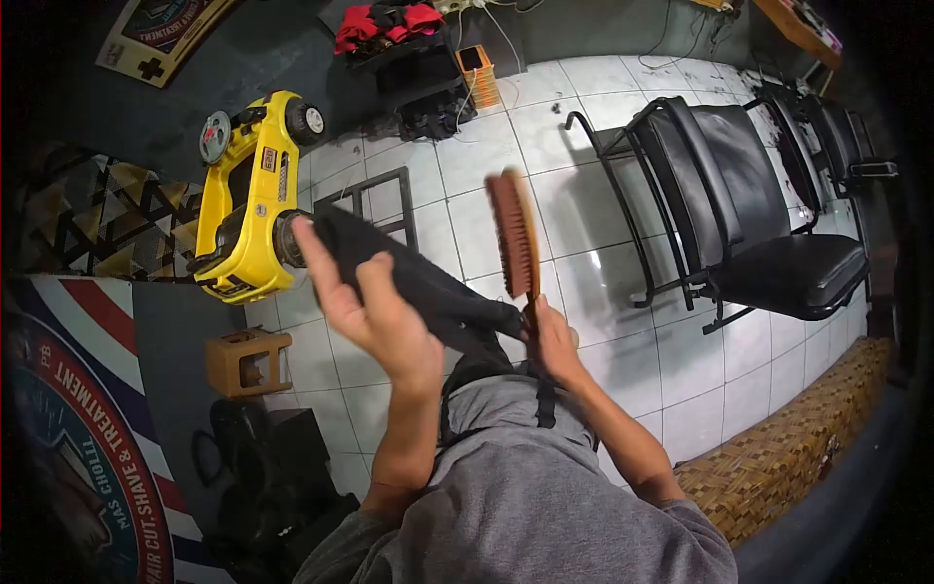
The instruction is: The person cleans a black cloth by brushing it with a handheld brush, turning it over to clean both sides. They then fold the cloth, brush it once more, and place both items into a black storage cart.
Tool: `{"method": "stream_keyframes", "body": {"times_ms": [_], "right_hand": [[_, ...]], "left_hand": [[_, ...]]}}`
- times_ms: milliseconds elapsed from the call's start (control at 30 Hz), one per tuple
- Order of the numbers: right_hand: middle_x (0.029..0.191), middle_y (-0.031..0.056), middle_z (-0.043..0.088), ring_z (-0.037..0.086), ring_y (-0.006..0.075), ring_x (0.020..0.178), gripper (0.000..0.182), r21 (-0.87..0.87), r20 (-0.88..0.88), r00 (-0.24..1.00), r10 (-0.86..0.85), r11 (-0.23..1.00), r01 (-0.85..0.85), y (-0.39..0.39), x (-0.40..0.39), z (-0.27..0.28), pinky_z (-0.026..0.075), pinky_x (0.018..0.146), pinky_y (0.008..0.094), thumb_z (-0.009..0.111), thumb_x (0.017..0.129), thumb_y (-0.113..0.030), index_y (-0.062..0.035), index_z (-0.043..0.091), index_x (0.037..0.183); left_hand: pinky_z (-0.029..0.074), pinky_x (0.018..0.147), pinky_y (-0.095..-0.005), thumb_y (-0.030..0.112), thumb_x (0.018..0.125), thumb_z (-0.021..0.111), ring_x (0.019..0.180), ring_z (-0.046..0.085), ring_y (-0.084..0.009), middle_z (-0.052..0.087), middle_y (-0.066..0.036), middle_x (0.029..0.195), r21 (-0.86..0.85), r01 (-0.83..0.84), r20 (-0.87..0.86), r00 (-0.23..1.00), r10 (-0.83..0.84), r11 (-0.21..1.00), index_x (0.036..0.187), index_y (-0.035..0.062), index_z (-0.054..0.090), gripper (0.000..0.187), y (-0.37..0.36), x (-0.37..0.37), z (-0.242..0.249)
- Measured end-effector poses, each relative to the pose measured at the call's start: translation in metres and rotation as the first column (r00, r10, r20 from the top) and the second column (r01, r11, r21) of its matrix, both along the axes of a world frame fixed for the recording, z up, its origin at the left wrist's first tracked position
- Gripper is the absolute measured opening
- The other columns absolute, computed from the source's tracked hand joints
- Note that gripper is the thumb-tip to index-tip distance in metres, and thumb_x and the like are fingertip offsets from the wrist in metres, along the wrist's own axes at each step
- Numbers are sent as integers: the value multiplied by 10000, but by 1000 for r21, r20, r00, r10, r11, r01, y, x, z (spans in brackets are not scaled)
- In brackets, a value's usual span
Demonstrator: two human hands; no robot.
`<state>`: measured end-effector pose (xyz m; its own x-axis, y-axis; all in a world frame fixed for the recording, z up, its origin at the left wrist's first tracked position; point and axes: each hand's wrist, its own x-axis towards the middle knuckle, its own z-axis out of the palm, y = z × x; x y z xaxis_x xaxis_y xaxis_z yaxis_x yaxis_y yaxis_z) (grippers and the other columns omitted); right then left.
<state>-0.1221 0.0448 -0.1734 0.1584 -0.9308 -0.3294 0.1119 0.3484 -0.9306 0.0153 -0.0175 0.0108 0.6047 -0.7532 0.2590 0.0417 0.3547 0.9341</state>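
A brush point(518, 234) with brown bristles and a wooden back stands nearly upright in my right hand point(554, 341), whose fingers are wrapped round its dark handle. Black cloth point(409, 273) stretches from beside that hand up to the left, behind my left hand point(375, 311). The index finger of my left hand points up and the thumb stands apart from it. Whether the left hand touches the cloth, I cannot tell. Below both hands is the grey shirt point(516, 467) on my body.
A yellow toy car point(261, 209) and a brown stool point(248, 362) stand at the left. Black chairs point(725, 185) are at the right, on white floor tiles point(603, 375). A woven mat surface point(778, 448) lies at the lower right, a round-logo sign point(88, 438) at the lower left.
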Motion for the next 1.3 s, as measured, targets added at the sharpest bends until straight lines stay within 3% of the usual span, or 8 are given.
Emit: {"method": "stream_keyframes", "body": {"times_ms": [167,233,433,833,933,1033,1167,1300], "right_hand": [[643,94,527,511,209,571,383,-310,95,958,269,923,-229,1,24,39,412,544,328,293,991,-287,11,514,894],[742,192,597,568,366,649,360,-487,-342,897,279,764,-423,-4,25,-21,451,616,417,324,979,-278,6,542,937],[813,310,599,589,439,807,579,209,-777,337,531,723,-658,35,-43,-236,463,754,482,315,952,-423,51,621,828],[622,85,389,402,152,617,365,-255,-154,988,7,966,-47,-1,22,30,371,576,333,308,982,-250,41,454,818],[609,117,423,430,235,554,317,-231,35,988,147,963,-135,0,39,34,384,557,350,331,972,-231,27,497,894],[736,262,587,544,458,687,368,-327,-387,896,217,876,-354,-3,49,-69,440,621,474,365,963,-276,32,555,896],[823,265,621,593,441,821,562,185,-781,368,505,750,-636,11,-9,-213,468,739,498,363,934,-469,36,606,898],[810,285,622,603,436,835,670,463,-714,369,595,797,-389,18,-38,-239,473,748,474,387,882,-579,45,632,869]], "left_hand": [[378,733,-172,-37,779,425,809,437,-53,449,-54,1248,-47,8,25,1000,-7,999,1394,-10,297,629,-8,-8,-4],[378,723,-177,-30,780,429,785,431,-65,480,-37,1150,-14,-22,-30,999,21,1000,1387,-12,315,618,-11,-2,6],[391,730,-197,42,804,431,791,438,-91,484,-24,1044,-23,-234,-141,963,229,972,1377,24,361,577,-21,21,28],[386,754,-178,-22,813,419,798,449,-67,480,-23,1140,-4,-205,-123,972,203,979,1408,0,271,613,-26,-1,-19],[384,702,-172,-17,810,428,759,433,-54,501,-28,1085,-66,-257,-138,959,247,964,1401,-2,286,608,-32,-4,-13],[382,691,-176,2,809,440,750,427,-55,504,-14,1025,-46,-221,-144,966,213,974,1392,-3,308,598,-29,4,-10],[439,700,-210,71,842,442,750,480,-100,507,-34,944,15,-290,-192,938,288,957,1369,29,363,535,-28,30,-10],[422,699,-195,72,848,428,753,464,-100,494,-33,933,83,-373,-90,921,379,924,1370,36,372,526,-27,64,-29]]}}
